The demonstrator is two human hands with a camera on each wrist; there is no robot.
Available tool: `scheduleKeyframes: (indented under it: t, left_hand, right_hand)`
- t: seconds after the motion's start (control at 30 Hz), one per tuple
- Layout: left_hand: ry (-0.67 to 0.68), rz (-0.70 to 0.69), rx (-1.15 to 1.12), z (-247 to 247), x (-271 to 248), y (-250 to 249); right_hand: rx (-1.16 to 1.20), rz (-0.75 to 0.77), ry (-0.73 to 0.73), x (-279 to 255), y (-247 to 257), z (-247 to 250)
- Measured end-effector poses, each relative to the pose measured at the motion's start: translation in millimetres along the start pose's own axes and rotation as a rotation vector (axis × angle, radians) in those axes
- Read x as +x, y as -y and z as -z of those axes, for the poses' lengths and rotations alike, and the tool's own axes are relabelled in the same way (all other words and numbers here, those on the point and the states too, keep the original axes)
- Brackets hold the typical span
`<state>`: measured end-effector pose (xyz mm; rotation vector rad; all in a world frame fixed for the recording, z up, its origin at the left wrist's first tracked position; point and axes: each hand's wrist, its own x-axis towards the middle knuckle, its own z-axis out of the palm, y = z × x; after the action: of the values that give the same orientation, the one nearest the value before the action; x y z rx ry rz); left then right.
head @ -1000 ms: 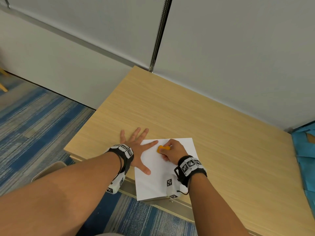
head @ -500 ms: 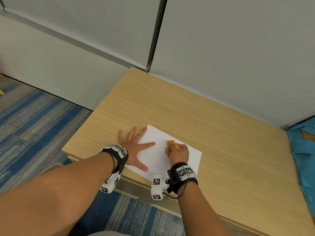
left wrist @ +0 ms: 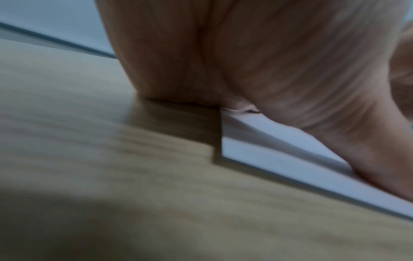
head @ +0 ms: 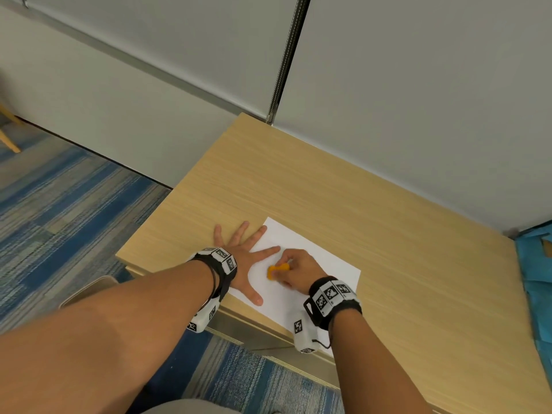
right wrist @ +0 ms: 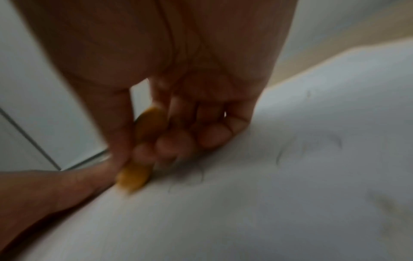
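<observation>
A white sheet of paper (head: 322, 265) lies near the front edge of a light wooden desk (head: 358, 204). My left hand (head: 243, 252) lies flat with fingers spread, its thumb and forefinger on the sheet's left part and the other fingers on the wood. My right hand (head: 295, 268) pinches a small orange eraser (head: 277, 270) and presses its tip on the paper. In the right wrist view the orange eraser (right wrist: 134, 174) touches the paper (right wrist: 290, 176) beside faint pencil marks (right wrist: 321, 141). The left wrist view shows the palm (left wrist: 268, 61) pressing on the sheet's edge (left wrist: 279, 159).
A grey partition wall (head: 403, 100) borders the desk at the back. Blue striped carpet (head: 59, 219) lies to the left and below. A blue cloth-like thing (head: 537, 279) sits at the right edge. A chair's edge (head: 86, 289) shows under my left forearm.
The sheet has turned on the desk under my left hand. My right hand with the eraser moved up the sheet, then back left toward my left forefinger.
</observation>
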<state>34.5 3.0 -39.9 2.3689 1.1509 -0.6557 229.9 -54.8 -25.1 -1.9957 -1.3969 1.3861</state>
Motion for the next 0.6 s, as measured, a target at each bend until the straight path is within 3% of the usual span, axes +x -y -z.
scheduleKeyframes:
  t: [0.07,0.1,0.2,0.23,0.37,0.4,0.5,0.53,0.6]
  left_hand:
    - [-0.002,0.006,0.000,-0.8,-0.5,0.1]
    - [0.001,0.006,0.001,-0.7,-0.6,-0.1]
    - [0.005,-0.001,0.001,1.2,-0.8,-0.9]
    - [0.004,-0.001,-0.002,1.1,-1.0,-1.0]
    - [0.003,0.004,0.008,-0.4,-1.0,0.1]
    - [0.002,0.003,0.010,-0.2,-0.6,0.0]
    - [0.005,-0.003,0.008,0.4,0.1,-0.2]
    - [0.004,-0.003,0.005,0.0,0.0,0.1]
    - [0.002,-0.002,0.004,-1.1,-0.4,1.2]
  right_hand:
    - [-0.061,-0.011,0.176,-5.0,5.1,5.6]
    - [-0.083,-0.007,0.149,-3.8,6.6,6.4]
    - [-0.133,0.032,-0.194,3.0,6.5,3.3]
    - [-0.137,0.035,-0.218,2.9,6.7,2.3]
    - [-0.097,-0.021,0.181,-6.7,14.8,9.1]
    - [-0.085,-0.024,0.153,-5.0,14.2,10.0]
    - [-0.077,0.000,-0.200,1.7,9.7,5.0]
    - [-0.078,-0.002,-0.209,2.0,9.3,4.1]
    - [-0.089,-0.018,0.038,-3.2,13.7,5.8]
